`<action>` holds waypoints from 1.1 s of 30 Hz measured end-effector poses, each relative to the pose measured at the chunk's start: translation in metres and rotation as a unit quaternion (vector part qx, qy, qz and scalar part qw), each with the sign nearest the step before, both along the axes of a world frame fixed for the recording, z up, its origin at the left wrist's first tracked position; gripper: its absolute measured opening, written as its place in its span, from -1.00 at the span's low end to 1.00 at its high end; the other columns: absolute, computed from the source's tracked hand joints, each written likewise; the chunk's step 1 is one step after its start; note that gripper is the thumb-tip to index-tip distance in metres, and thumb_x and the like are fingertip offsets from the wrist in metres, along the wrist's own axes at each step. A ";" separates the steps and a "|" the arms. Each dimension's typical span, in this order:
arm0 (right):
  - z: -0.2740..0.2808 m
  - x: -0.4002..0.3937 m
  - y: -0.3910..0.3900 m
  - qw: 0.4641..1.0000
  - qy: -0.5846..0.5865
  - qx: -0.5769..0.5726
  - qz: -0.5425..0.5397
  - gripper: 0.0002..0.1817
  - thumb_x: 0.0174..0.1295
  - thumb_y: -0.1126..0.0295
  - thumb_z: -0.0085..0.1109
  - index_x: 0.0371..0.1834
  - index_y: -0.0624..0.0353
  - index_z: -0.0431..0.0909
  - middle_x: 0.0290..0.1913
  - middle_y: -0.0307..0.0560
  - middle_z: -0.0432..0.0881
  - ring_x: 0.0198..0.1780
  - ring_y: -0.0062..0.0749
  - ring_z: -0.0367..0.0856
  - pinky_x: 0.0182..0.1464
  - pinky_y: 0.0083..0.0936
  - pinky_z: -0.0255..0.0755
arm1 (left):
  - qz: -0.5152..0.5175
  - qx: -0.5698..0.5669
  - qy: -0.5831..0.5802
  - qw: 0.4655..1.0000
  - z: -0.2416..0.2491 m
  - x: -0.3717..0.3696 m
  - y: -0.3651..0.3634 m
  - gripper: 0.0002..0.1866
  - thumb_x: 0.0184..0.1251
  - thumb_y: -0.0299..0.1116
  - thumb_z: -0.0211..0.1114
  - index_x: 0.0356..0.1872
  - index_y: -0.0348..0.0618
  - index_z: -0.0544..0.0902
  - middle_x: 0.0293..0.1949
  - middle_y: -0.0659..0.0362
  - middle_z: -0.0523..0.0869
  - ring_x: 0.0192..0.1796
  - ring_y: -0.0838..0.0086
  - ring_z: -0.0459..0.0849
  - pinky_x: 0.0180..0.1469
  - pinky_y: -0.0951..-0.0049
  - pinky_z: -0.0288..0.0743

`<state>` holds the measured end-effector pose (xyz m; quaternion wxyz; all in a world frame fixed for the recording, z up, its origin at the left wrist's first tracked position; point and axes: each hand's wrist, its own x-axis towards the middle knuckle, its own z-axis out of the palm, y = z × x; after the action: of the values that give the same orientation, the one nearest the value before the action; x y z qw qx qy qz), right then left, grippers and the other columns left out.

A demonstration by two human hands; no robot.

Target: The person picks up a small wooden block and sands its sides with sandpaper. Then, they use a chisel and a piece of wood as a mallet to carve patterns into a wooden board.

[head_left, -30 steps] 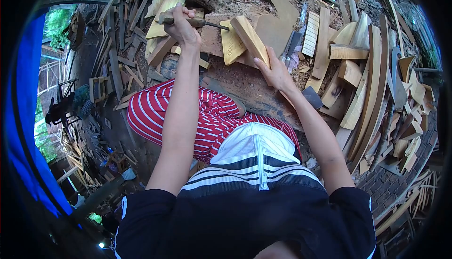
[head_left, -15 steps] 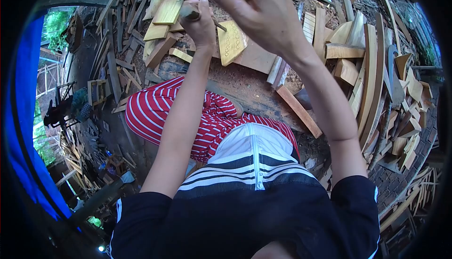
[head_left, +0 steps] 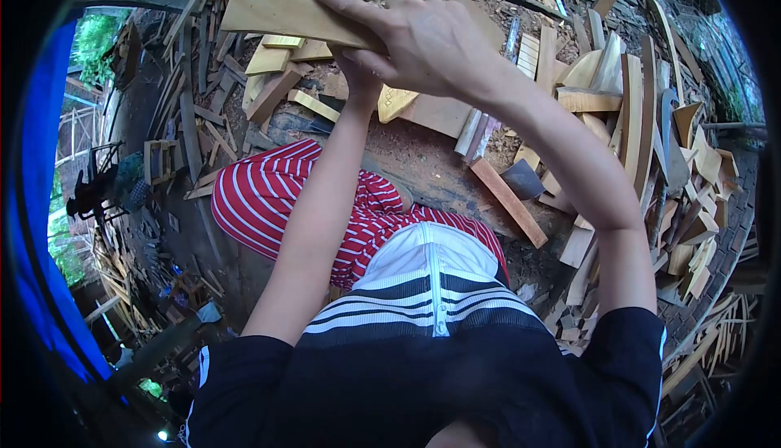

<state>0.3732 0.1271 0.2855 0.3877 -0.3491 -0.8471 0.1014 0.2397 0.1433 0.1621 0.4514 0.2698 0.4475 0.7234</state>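
Note:
My right hand (head_left: 431, 45) grips a flat wooden mallet (head_left: 285, 18), index finger stretched along its face. The mallet lies across the view above my left hand (head_left: 358, 78), covering most of it. My left hand is closed around a chisel, which showed half a second ago and is now hidden behind the mallet. Below and right of that hand, the corner of a yellow wooden piece (head_left: 396, 104) shows, carved with a small pattern. It rests against a larger plain board (head_left: 439, 113).
Yellow wooden pieces (head_left: 267, 61) lie beyond my left forearm. A reddish wooden bar (head_left: 508, 202) and a dark curved piece (head_left: 522, 180) lie before my right forearm. Long planks and offcuts (head_left: 634, 122) pile up at the right. A blue sheet (head_left: 41, 204) hangs at the left.
My right hand has swung down and left, bringing the mallet over my left hand. The chisel and most of the carved piece are now covered.

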 end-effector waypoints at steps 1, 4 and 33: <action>0.004 0.001 0.000 0.996 -0.080 -0.047 -0.012 -0.36 0.17 0.05 0.15 0.36 -0.22 0.29 -0.30 0.03 0.65 -0.36 -0.12 0.67 -0.31 -0.24 0.54 | -0.006 -0.012 -0.069 0.998 0.001 0.001 0.002 -0.61 0.49 -0.10 -0.07 -0.15 -0.25 0.54 -0.33 0.22 0.60 -0.23 0.50 0.65 -0.15 0.46 0.53; 0.014 0.005 0.002 0.995 -0.084 -0.045 -0.026 -0.35 0.21 -0.04 0.11 0.39 -0.22 0.26 -0.16 0.10 0.67 -0.26 -0.06 0.69 -0.22 -0.23 0.58 | -0.082 0.115 -0.166 0.976 -0.045 -0.009 0.022 -0.59 0.49 -0.06 -0.05 -0.21 -0.25 0.54 -0.36 0.23 0.60 -0.28 0.50 0.64 -0.19 0.43 0.51; -0.184 0.034 -0.097 0.842 0.075 -0.521 -0.120 -0.21 0.27 -0.15 -0.05 0.49 -0.10 -0.05 -0.05 0.42 0.59 0.00 0.25 0.60 0.09 -0.10 0.43 | 0.148 -0.012 -0.085 0.985 0.005 -0.078 0.012 -0.80 0.25 -0.42 0.20 -0.48 -0.10 0.34 -0.63 0.24 0.40 -0.60 0.54 0.37 -0.48 0.48 0.39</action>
<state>0.4073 0.0297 0.1011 0.2201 -0.5896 -0.5899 0.5060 0.1616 0.1556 0.1676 0.3790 0.1326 0.4510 0.7971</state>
